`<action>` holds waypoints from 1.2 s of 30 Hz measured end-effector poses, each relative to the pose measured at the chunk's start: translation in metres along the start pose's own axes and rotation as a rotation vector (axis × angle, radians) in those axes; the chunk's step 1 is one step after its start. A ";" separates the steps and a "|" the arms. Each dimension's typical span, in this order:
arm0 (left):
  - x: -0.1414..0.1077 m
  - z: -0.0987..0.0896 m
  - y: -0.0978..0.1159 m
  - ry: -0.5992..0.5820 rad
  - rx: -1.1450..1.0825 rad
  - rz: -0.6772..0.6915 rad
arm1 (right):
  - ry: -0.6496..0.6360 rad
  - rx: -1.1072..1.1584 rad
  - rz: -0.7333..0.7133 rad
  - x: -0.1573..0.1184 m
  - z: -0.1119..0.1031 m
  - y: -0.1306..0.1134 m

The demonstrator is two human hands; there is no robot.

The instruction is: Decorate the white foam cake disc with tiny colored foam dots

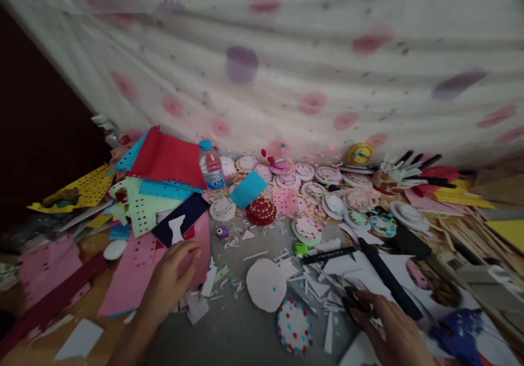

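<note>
My left hand (pixel 176 273) is over the pink sheets (pixel 133 270) on the left, its fingers curled together. A white paper cut-out (pixel 177 227) shows right at its far side, against a navy card (pixel 192 210); whether the fingers hold it I cannot tell. At the lower right, my right hand (pixel 388 322) is closed on dark-handled scissors (pixel 351 303), which are partly hidden and blurred. Between the hands lie a plain white disc (pixel 266 284) and a white disc with red and blue dots (pixel 295 327) on the grey surface. White paper scraps (pixel 317 284) surround them.
A water bottle (pixel 212 167) stands behind, beside a stack of red sheets (pixel 172 159). Many decorated discs (pixel 307 227) crowd the back. A holder of black-handled tools (pixel 387 175) stands at the back right. A black bar (pixel 388 279) and a blue crumpled item (pixel 458 333) lie at right.
</note>
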State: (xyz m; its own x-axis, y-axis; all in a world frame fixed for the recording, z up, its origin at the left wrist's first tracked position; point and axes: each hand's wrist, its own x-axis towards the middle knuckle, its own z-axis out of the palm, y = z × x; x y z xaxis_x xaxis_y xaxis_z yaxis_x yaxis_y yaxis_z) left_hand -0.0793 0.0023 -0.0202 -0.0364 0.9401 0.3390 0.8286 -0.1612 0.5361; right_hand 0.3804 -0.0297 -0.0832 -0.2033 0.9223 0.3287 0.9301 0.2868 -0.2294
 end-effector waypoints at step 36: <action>0.019 0.094 0.092 -0.579 -0.148 0.461 | -0.251 0.462 0.102 0.005 -0.019 -0.102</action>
State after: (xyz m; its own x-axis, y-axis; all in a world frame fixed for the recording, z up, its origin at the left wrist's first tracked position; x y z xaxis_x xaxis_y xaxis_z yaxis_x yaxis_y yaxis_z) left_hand 0.0489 0.0335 -0.0368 0.6290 0.7688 0.1154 0.6040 -0.5767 0.5501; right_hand 0.2901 -0.0593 -0.0403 -0.2388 0.9687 0.0674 0.7290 0.2247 -0.6466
